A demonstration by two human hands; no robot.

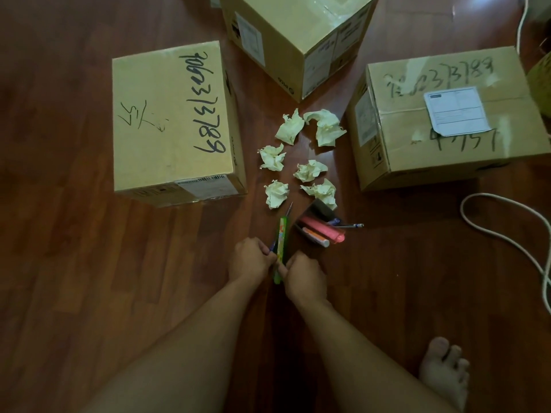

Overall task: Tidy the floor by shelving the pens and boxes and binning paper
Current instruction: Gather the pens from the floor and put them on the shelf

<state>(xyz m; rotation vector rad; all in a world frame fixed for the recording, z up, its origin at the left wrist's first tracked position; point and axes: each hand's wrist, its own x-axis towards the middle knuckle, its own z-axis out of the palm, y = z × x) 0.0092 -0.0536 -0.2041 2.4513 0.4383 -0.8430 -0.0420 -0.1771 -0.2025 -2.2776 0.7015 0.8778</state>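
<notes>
Three cardboard boxes stand on the wooden floor: one at the left (173, 123), one at the top middle (295, 34), one at the right (441, 117). Several crumpled paper balls (310, 171) lie between them. Below the paper, a dark pen holder (320, 217) lies tipped over with a pink marker (323, 232), an orange-white marker and a blue pen (347, 225) spilling out. My left hand (249, 259) pinches a thin blue pen (287, 211). My right hand (304, 278) grips the lower end of a long green patterned pen (281, 241). Both hands meet around these.
A white cable (507, 228) loops over the floor at the right edge. A bare foot (444, 374) rests at the lower right. Something yellow-green (541, 81) sits behind the right box. Dark wooden floor (74, 263) stretches to the left.
</notes>
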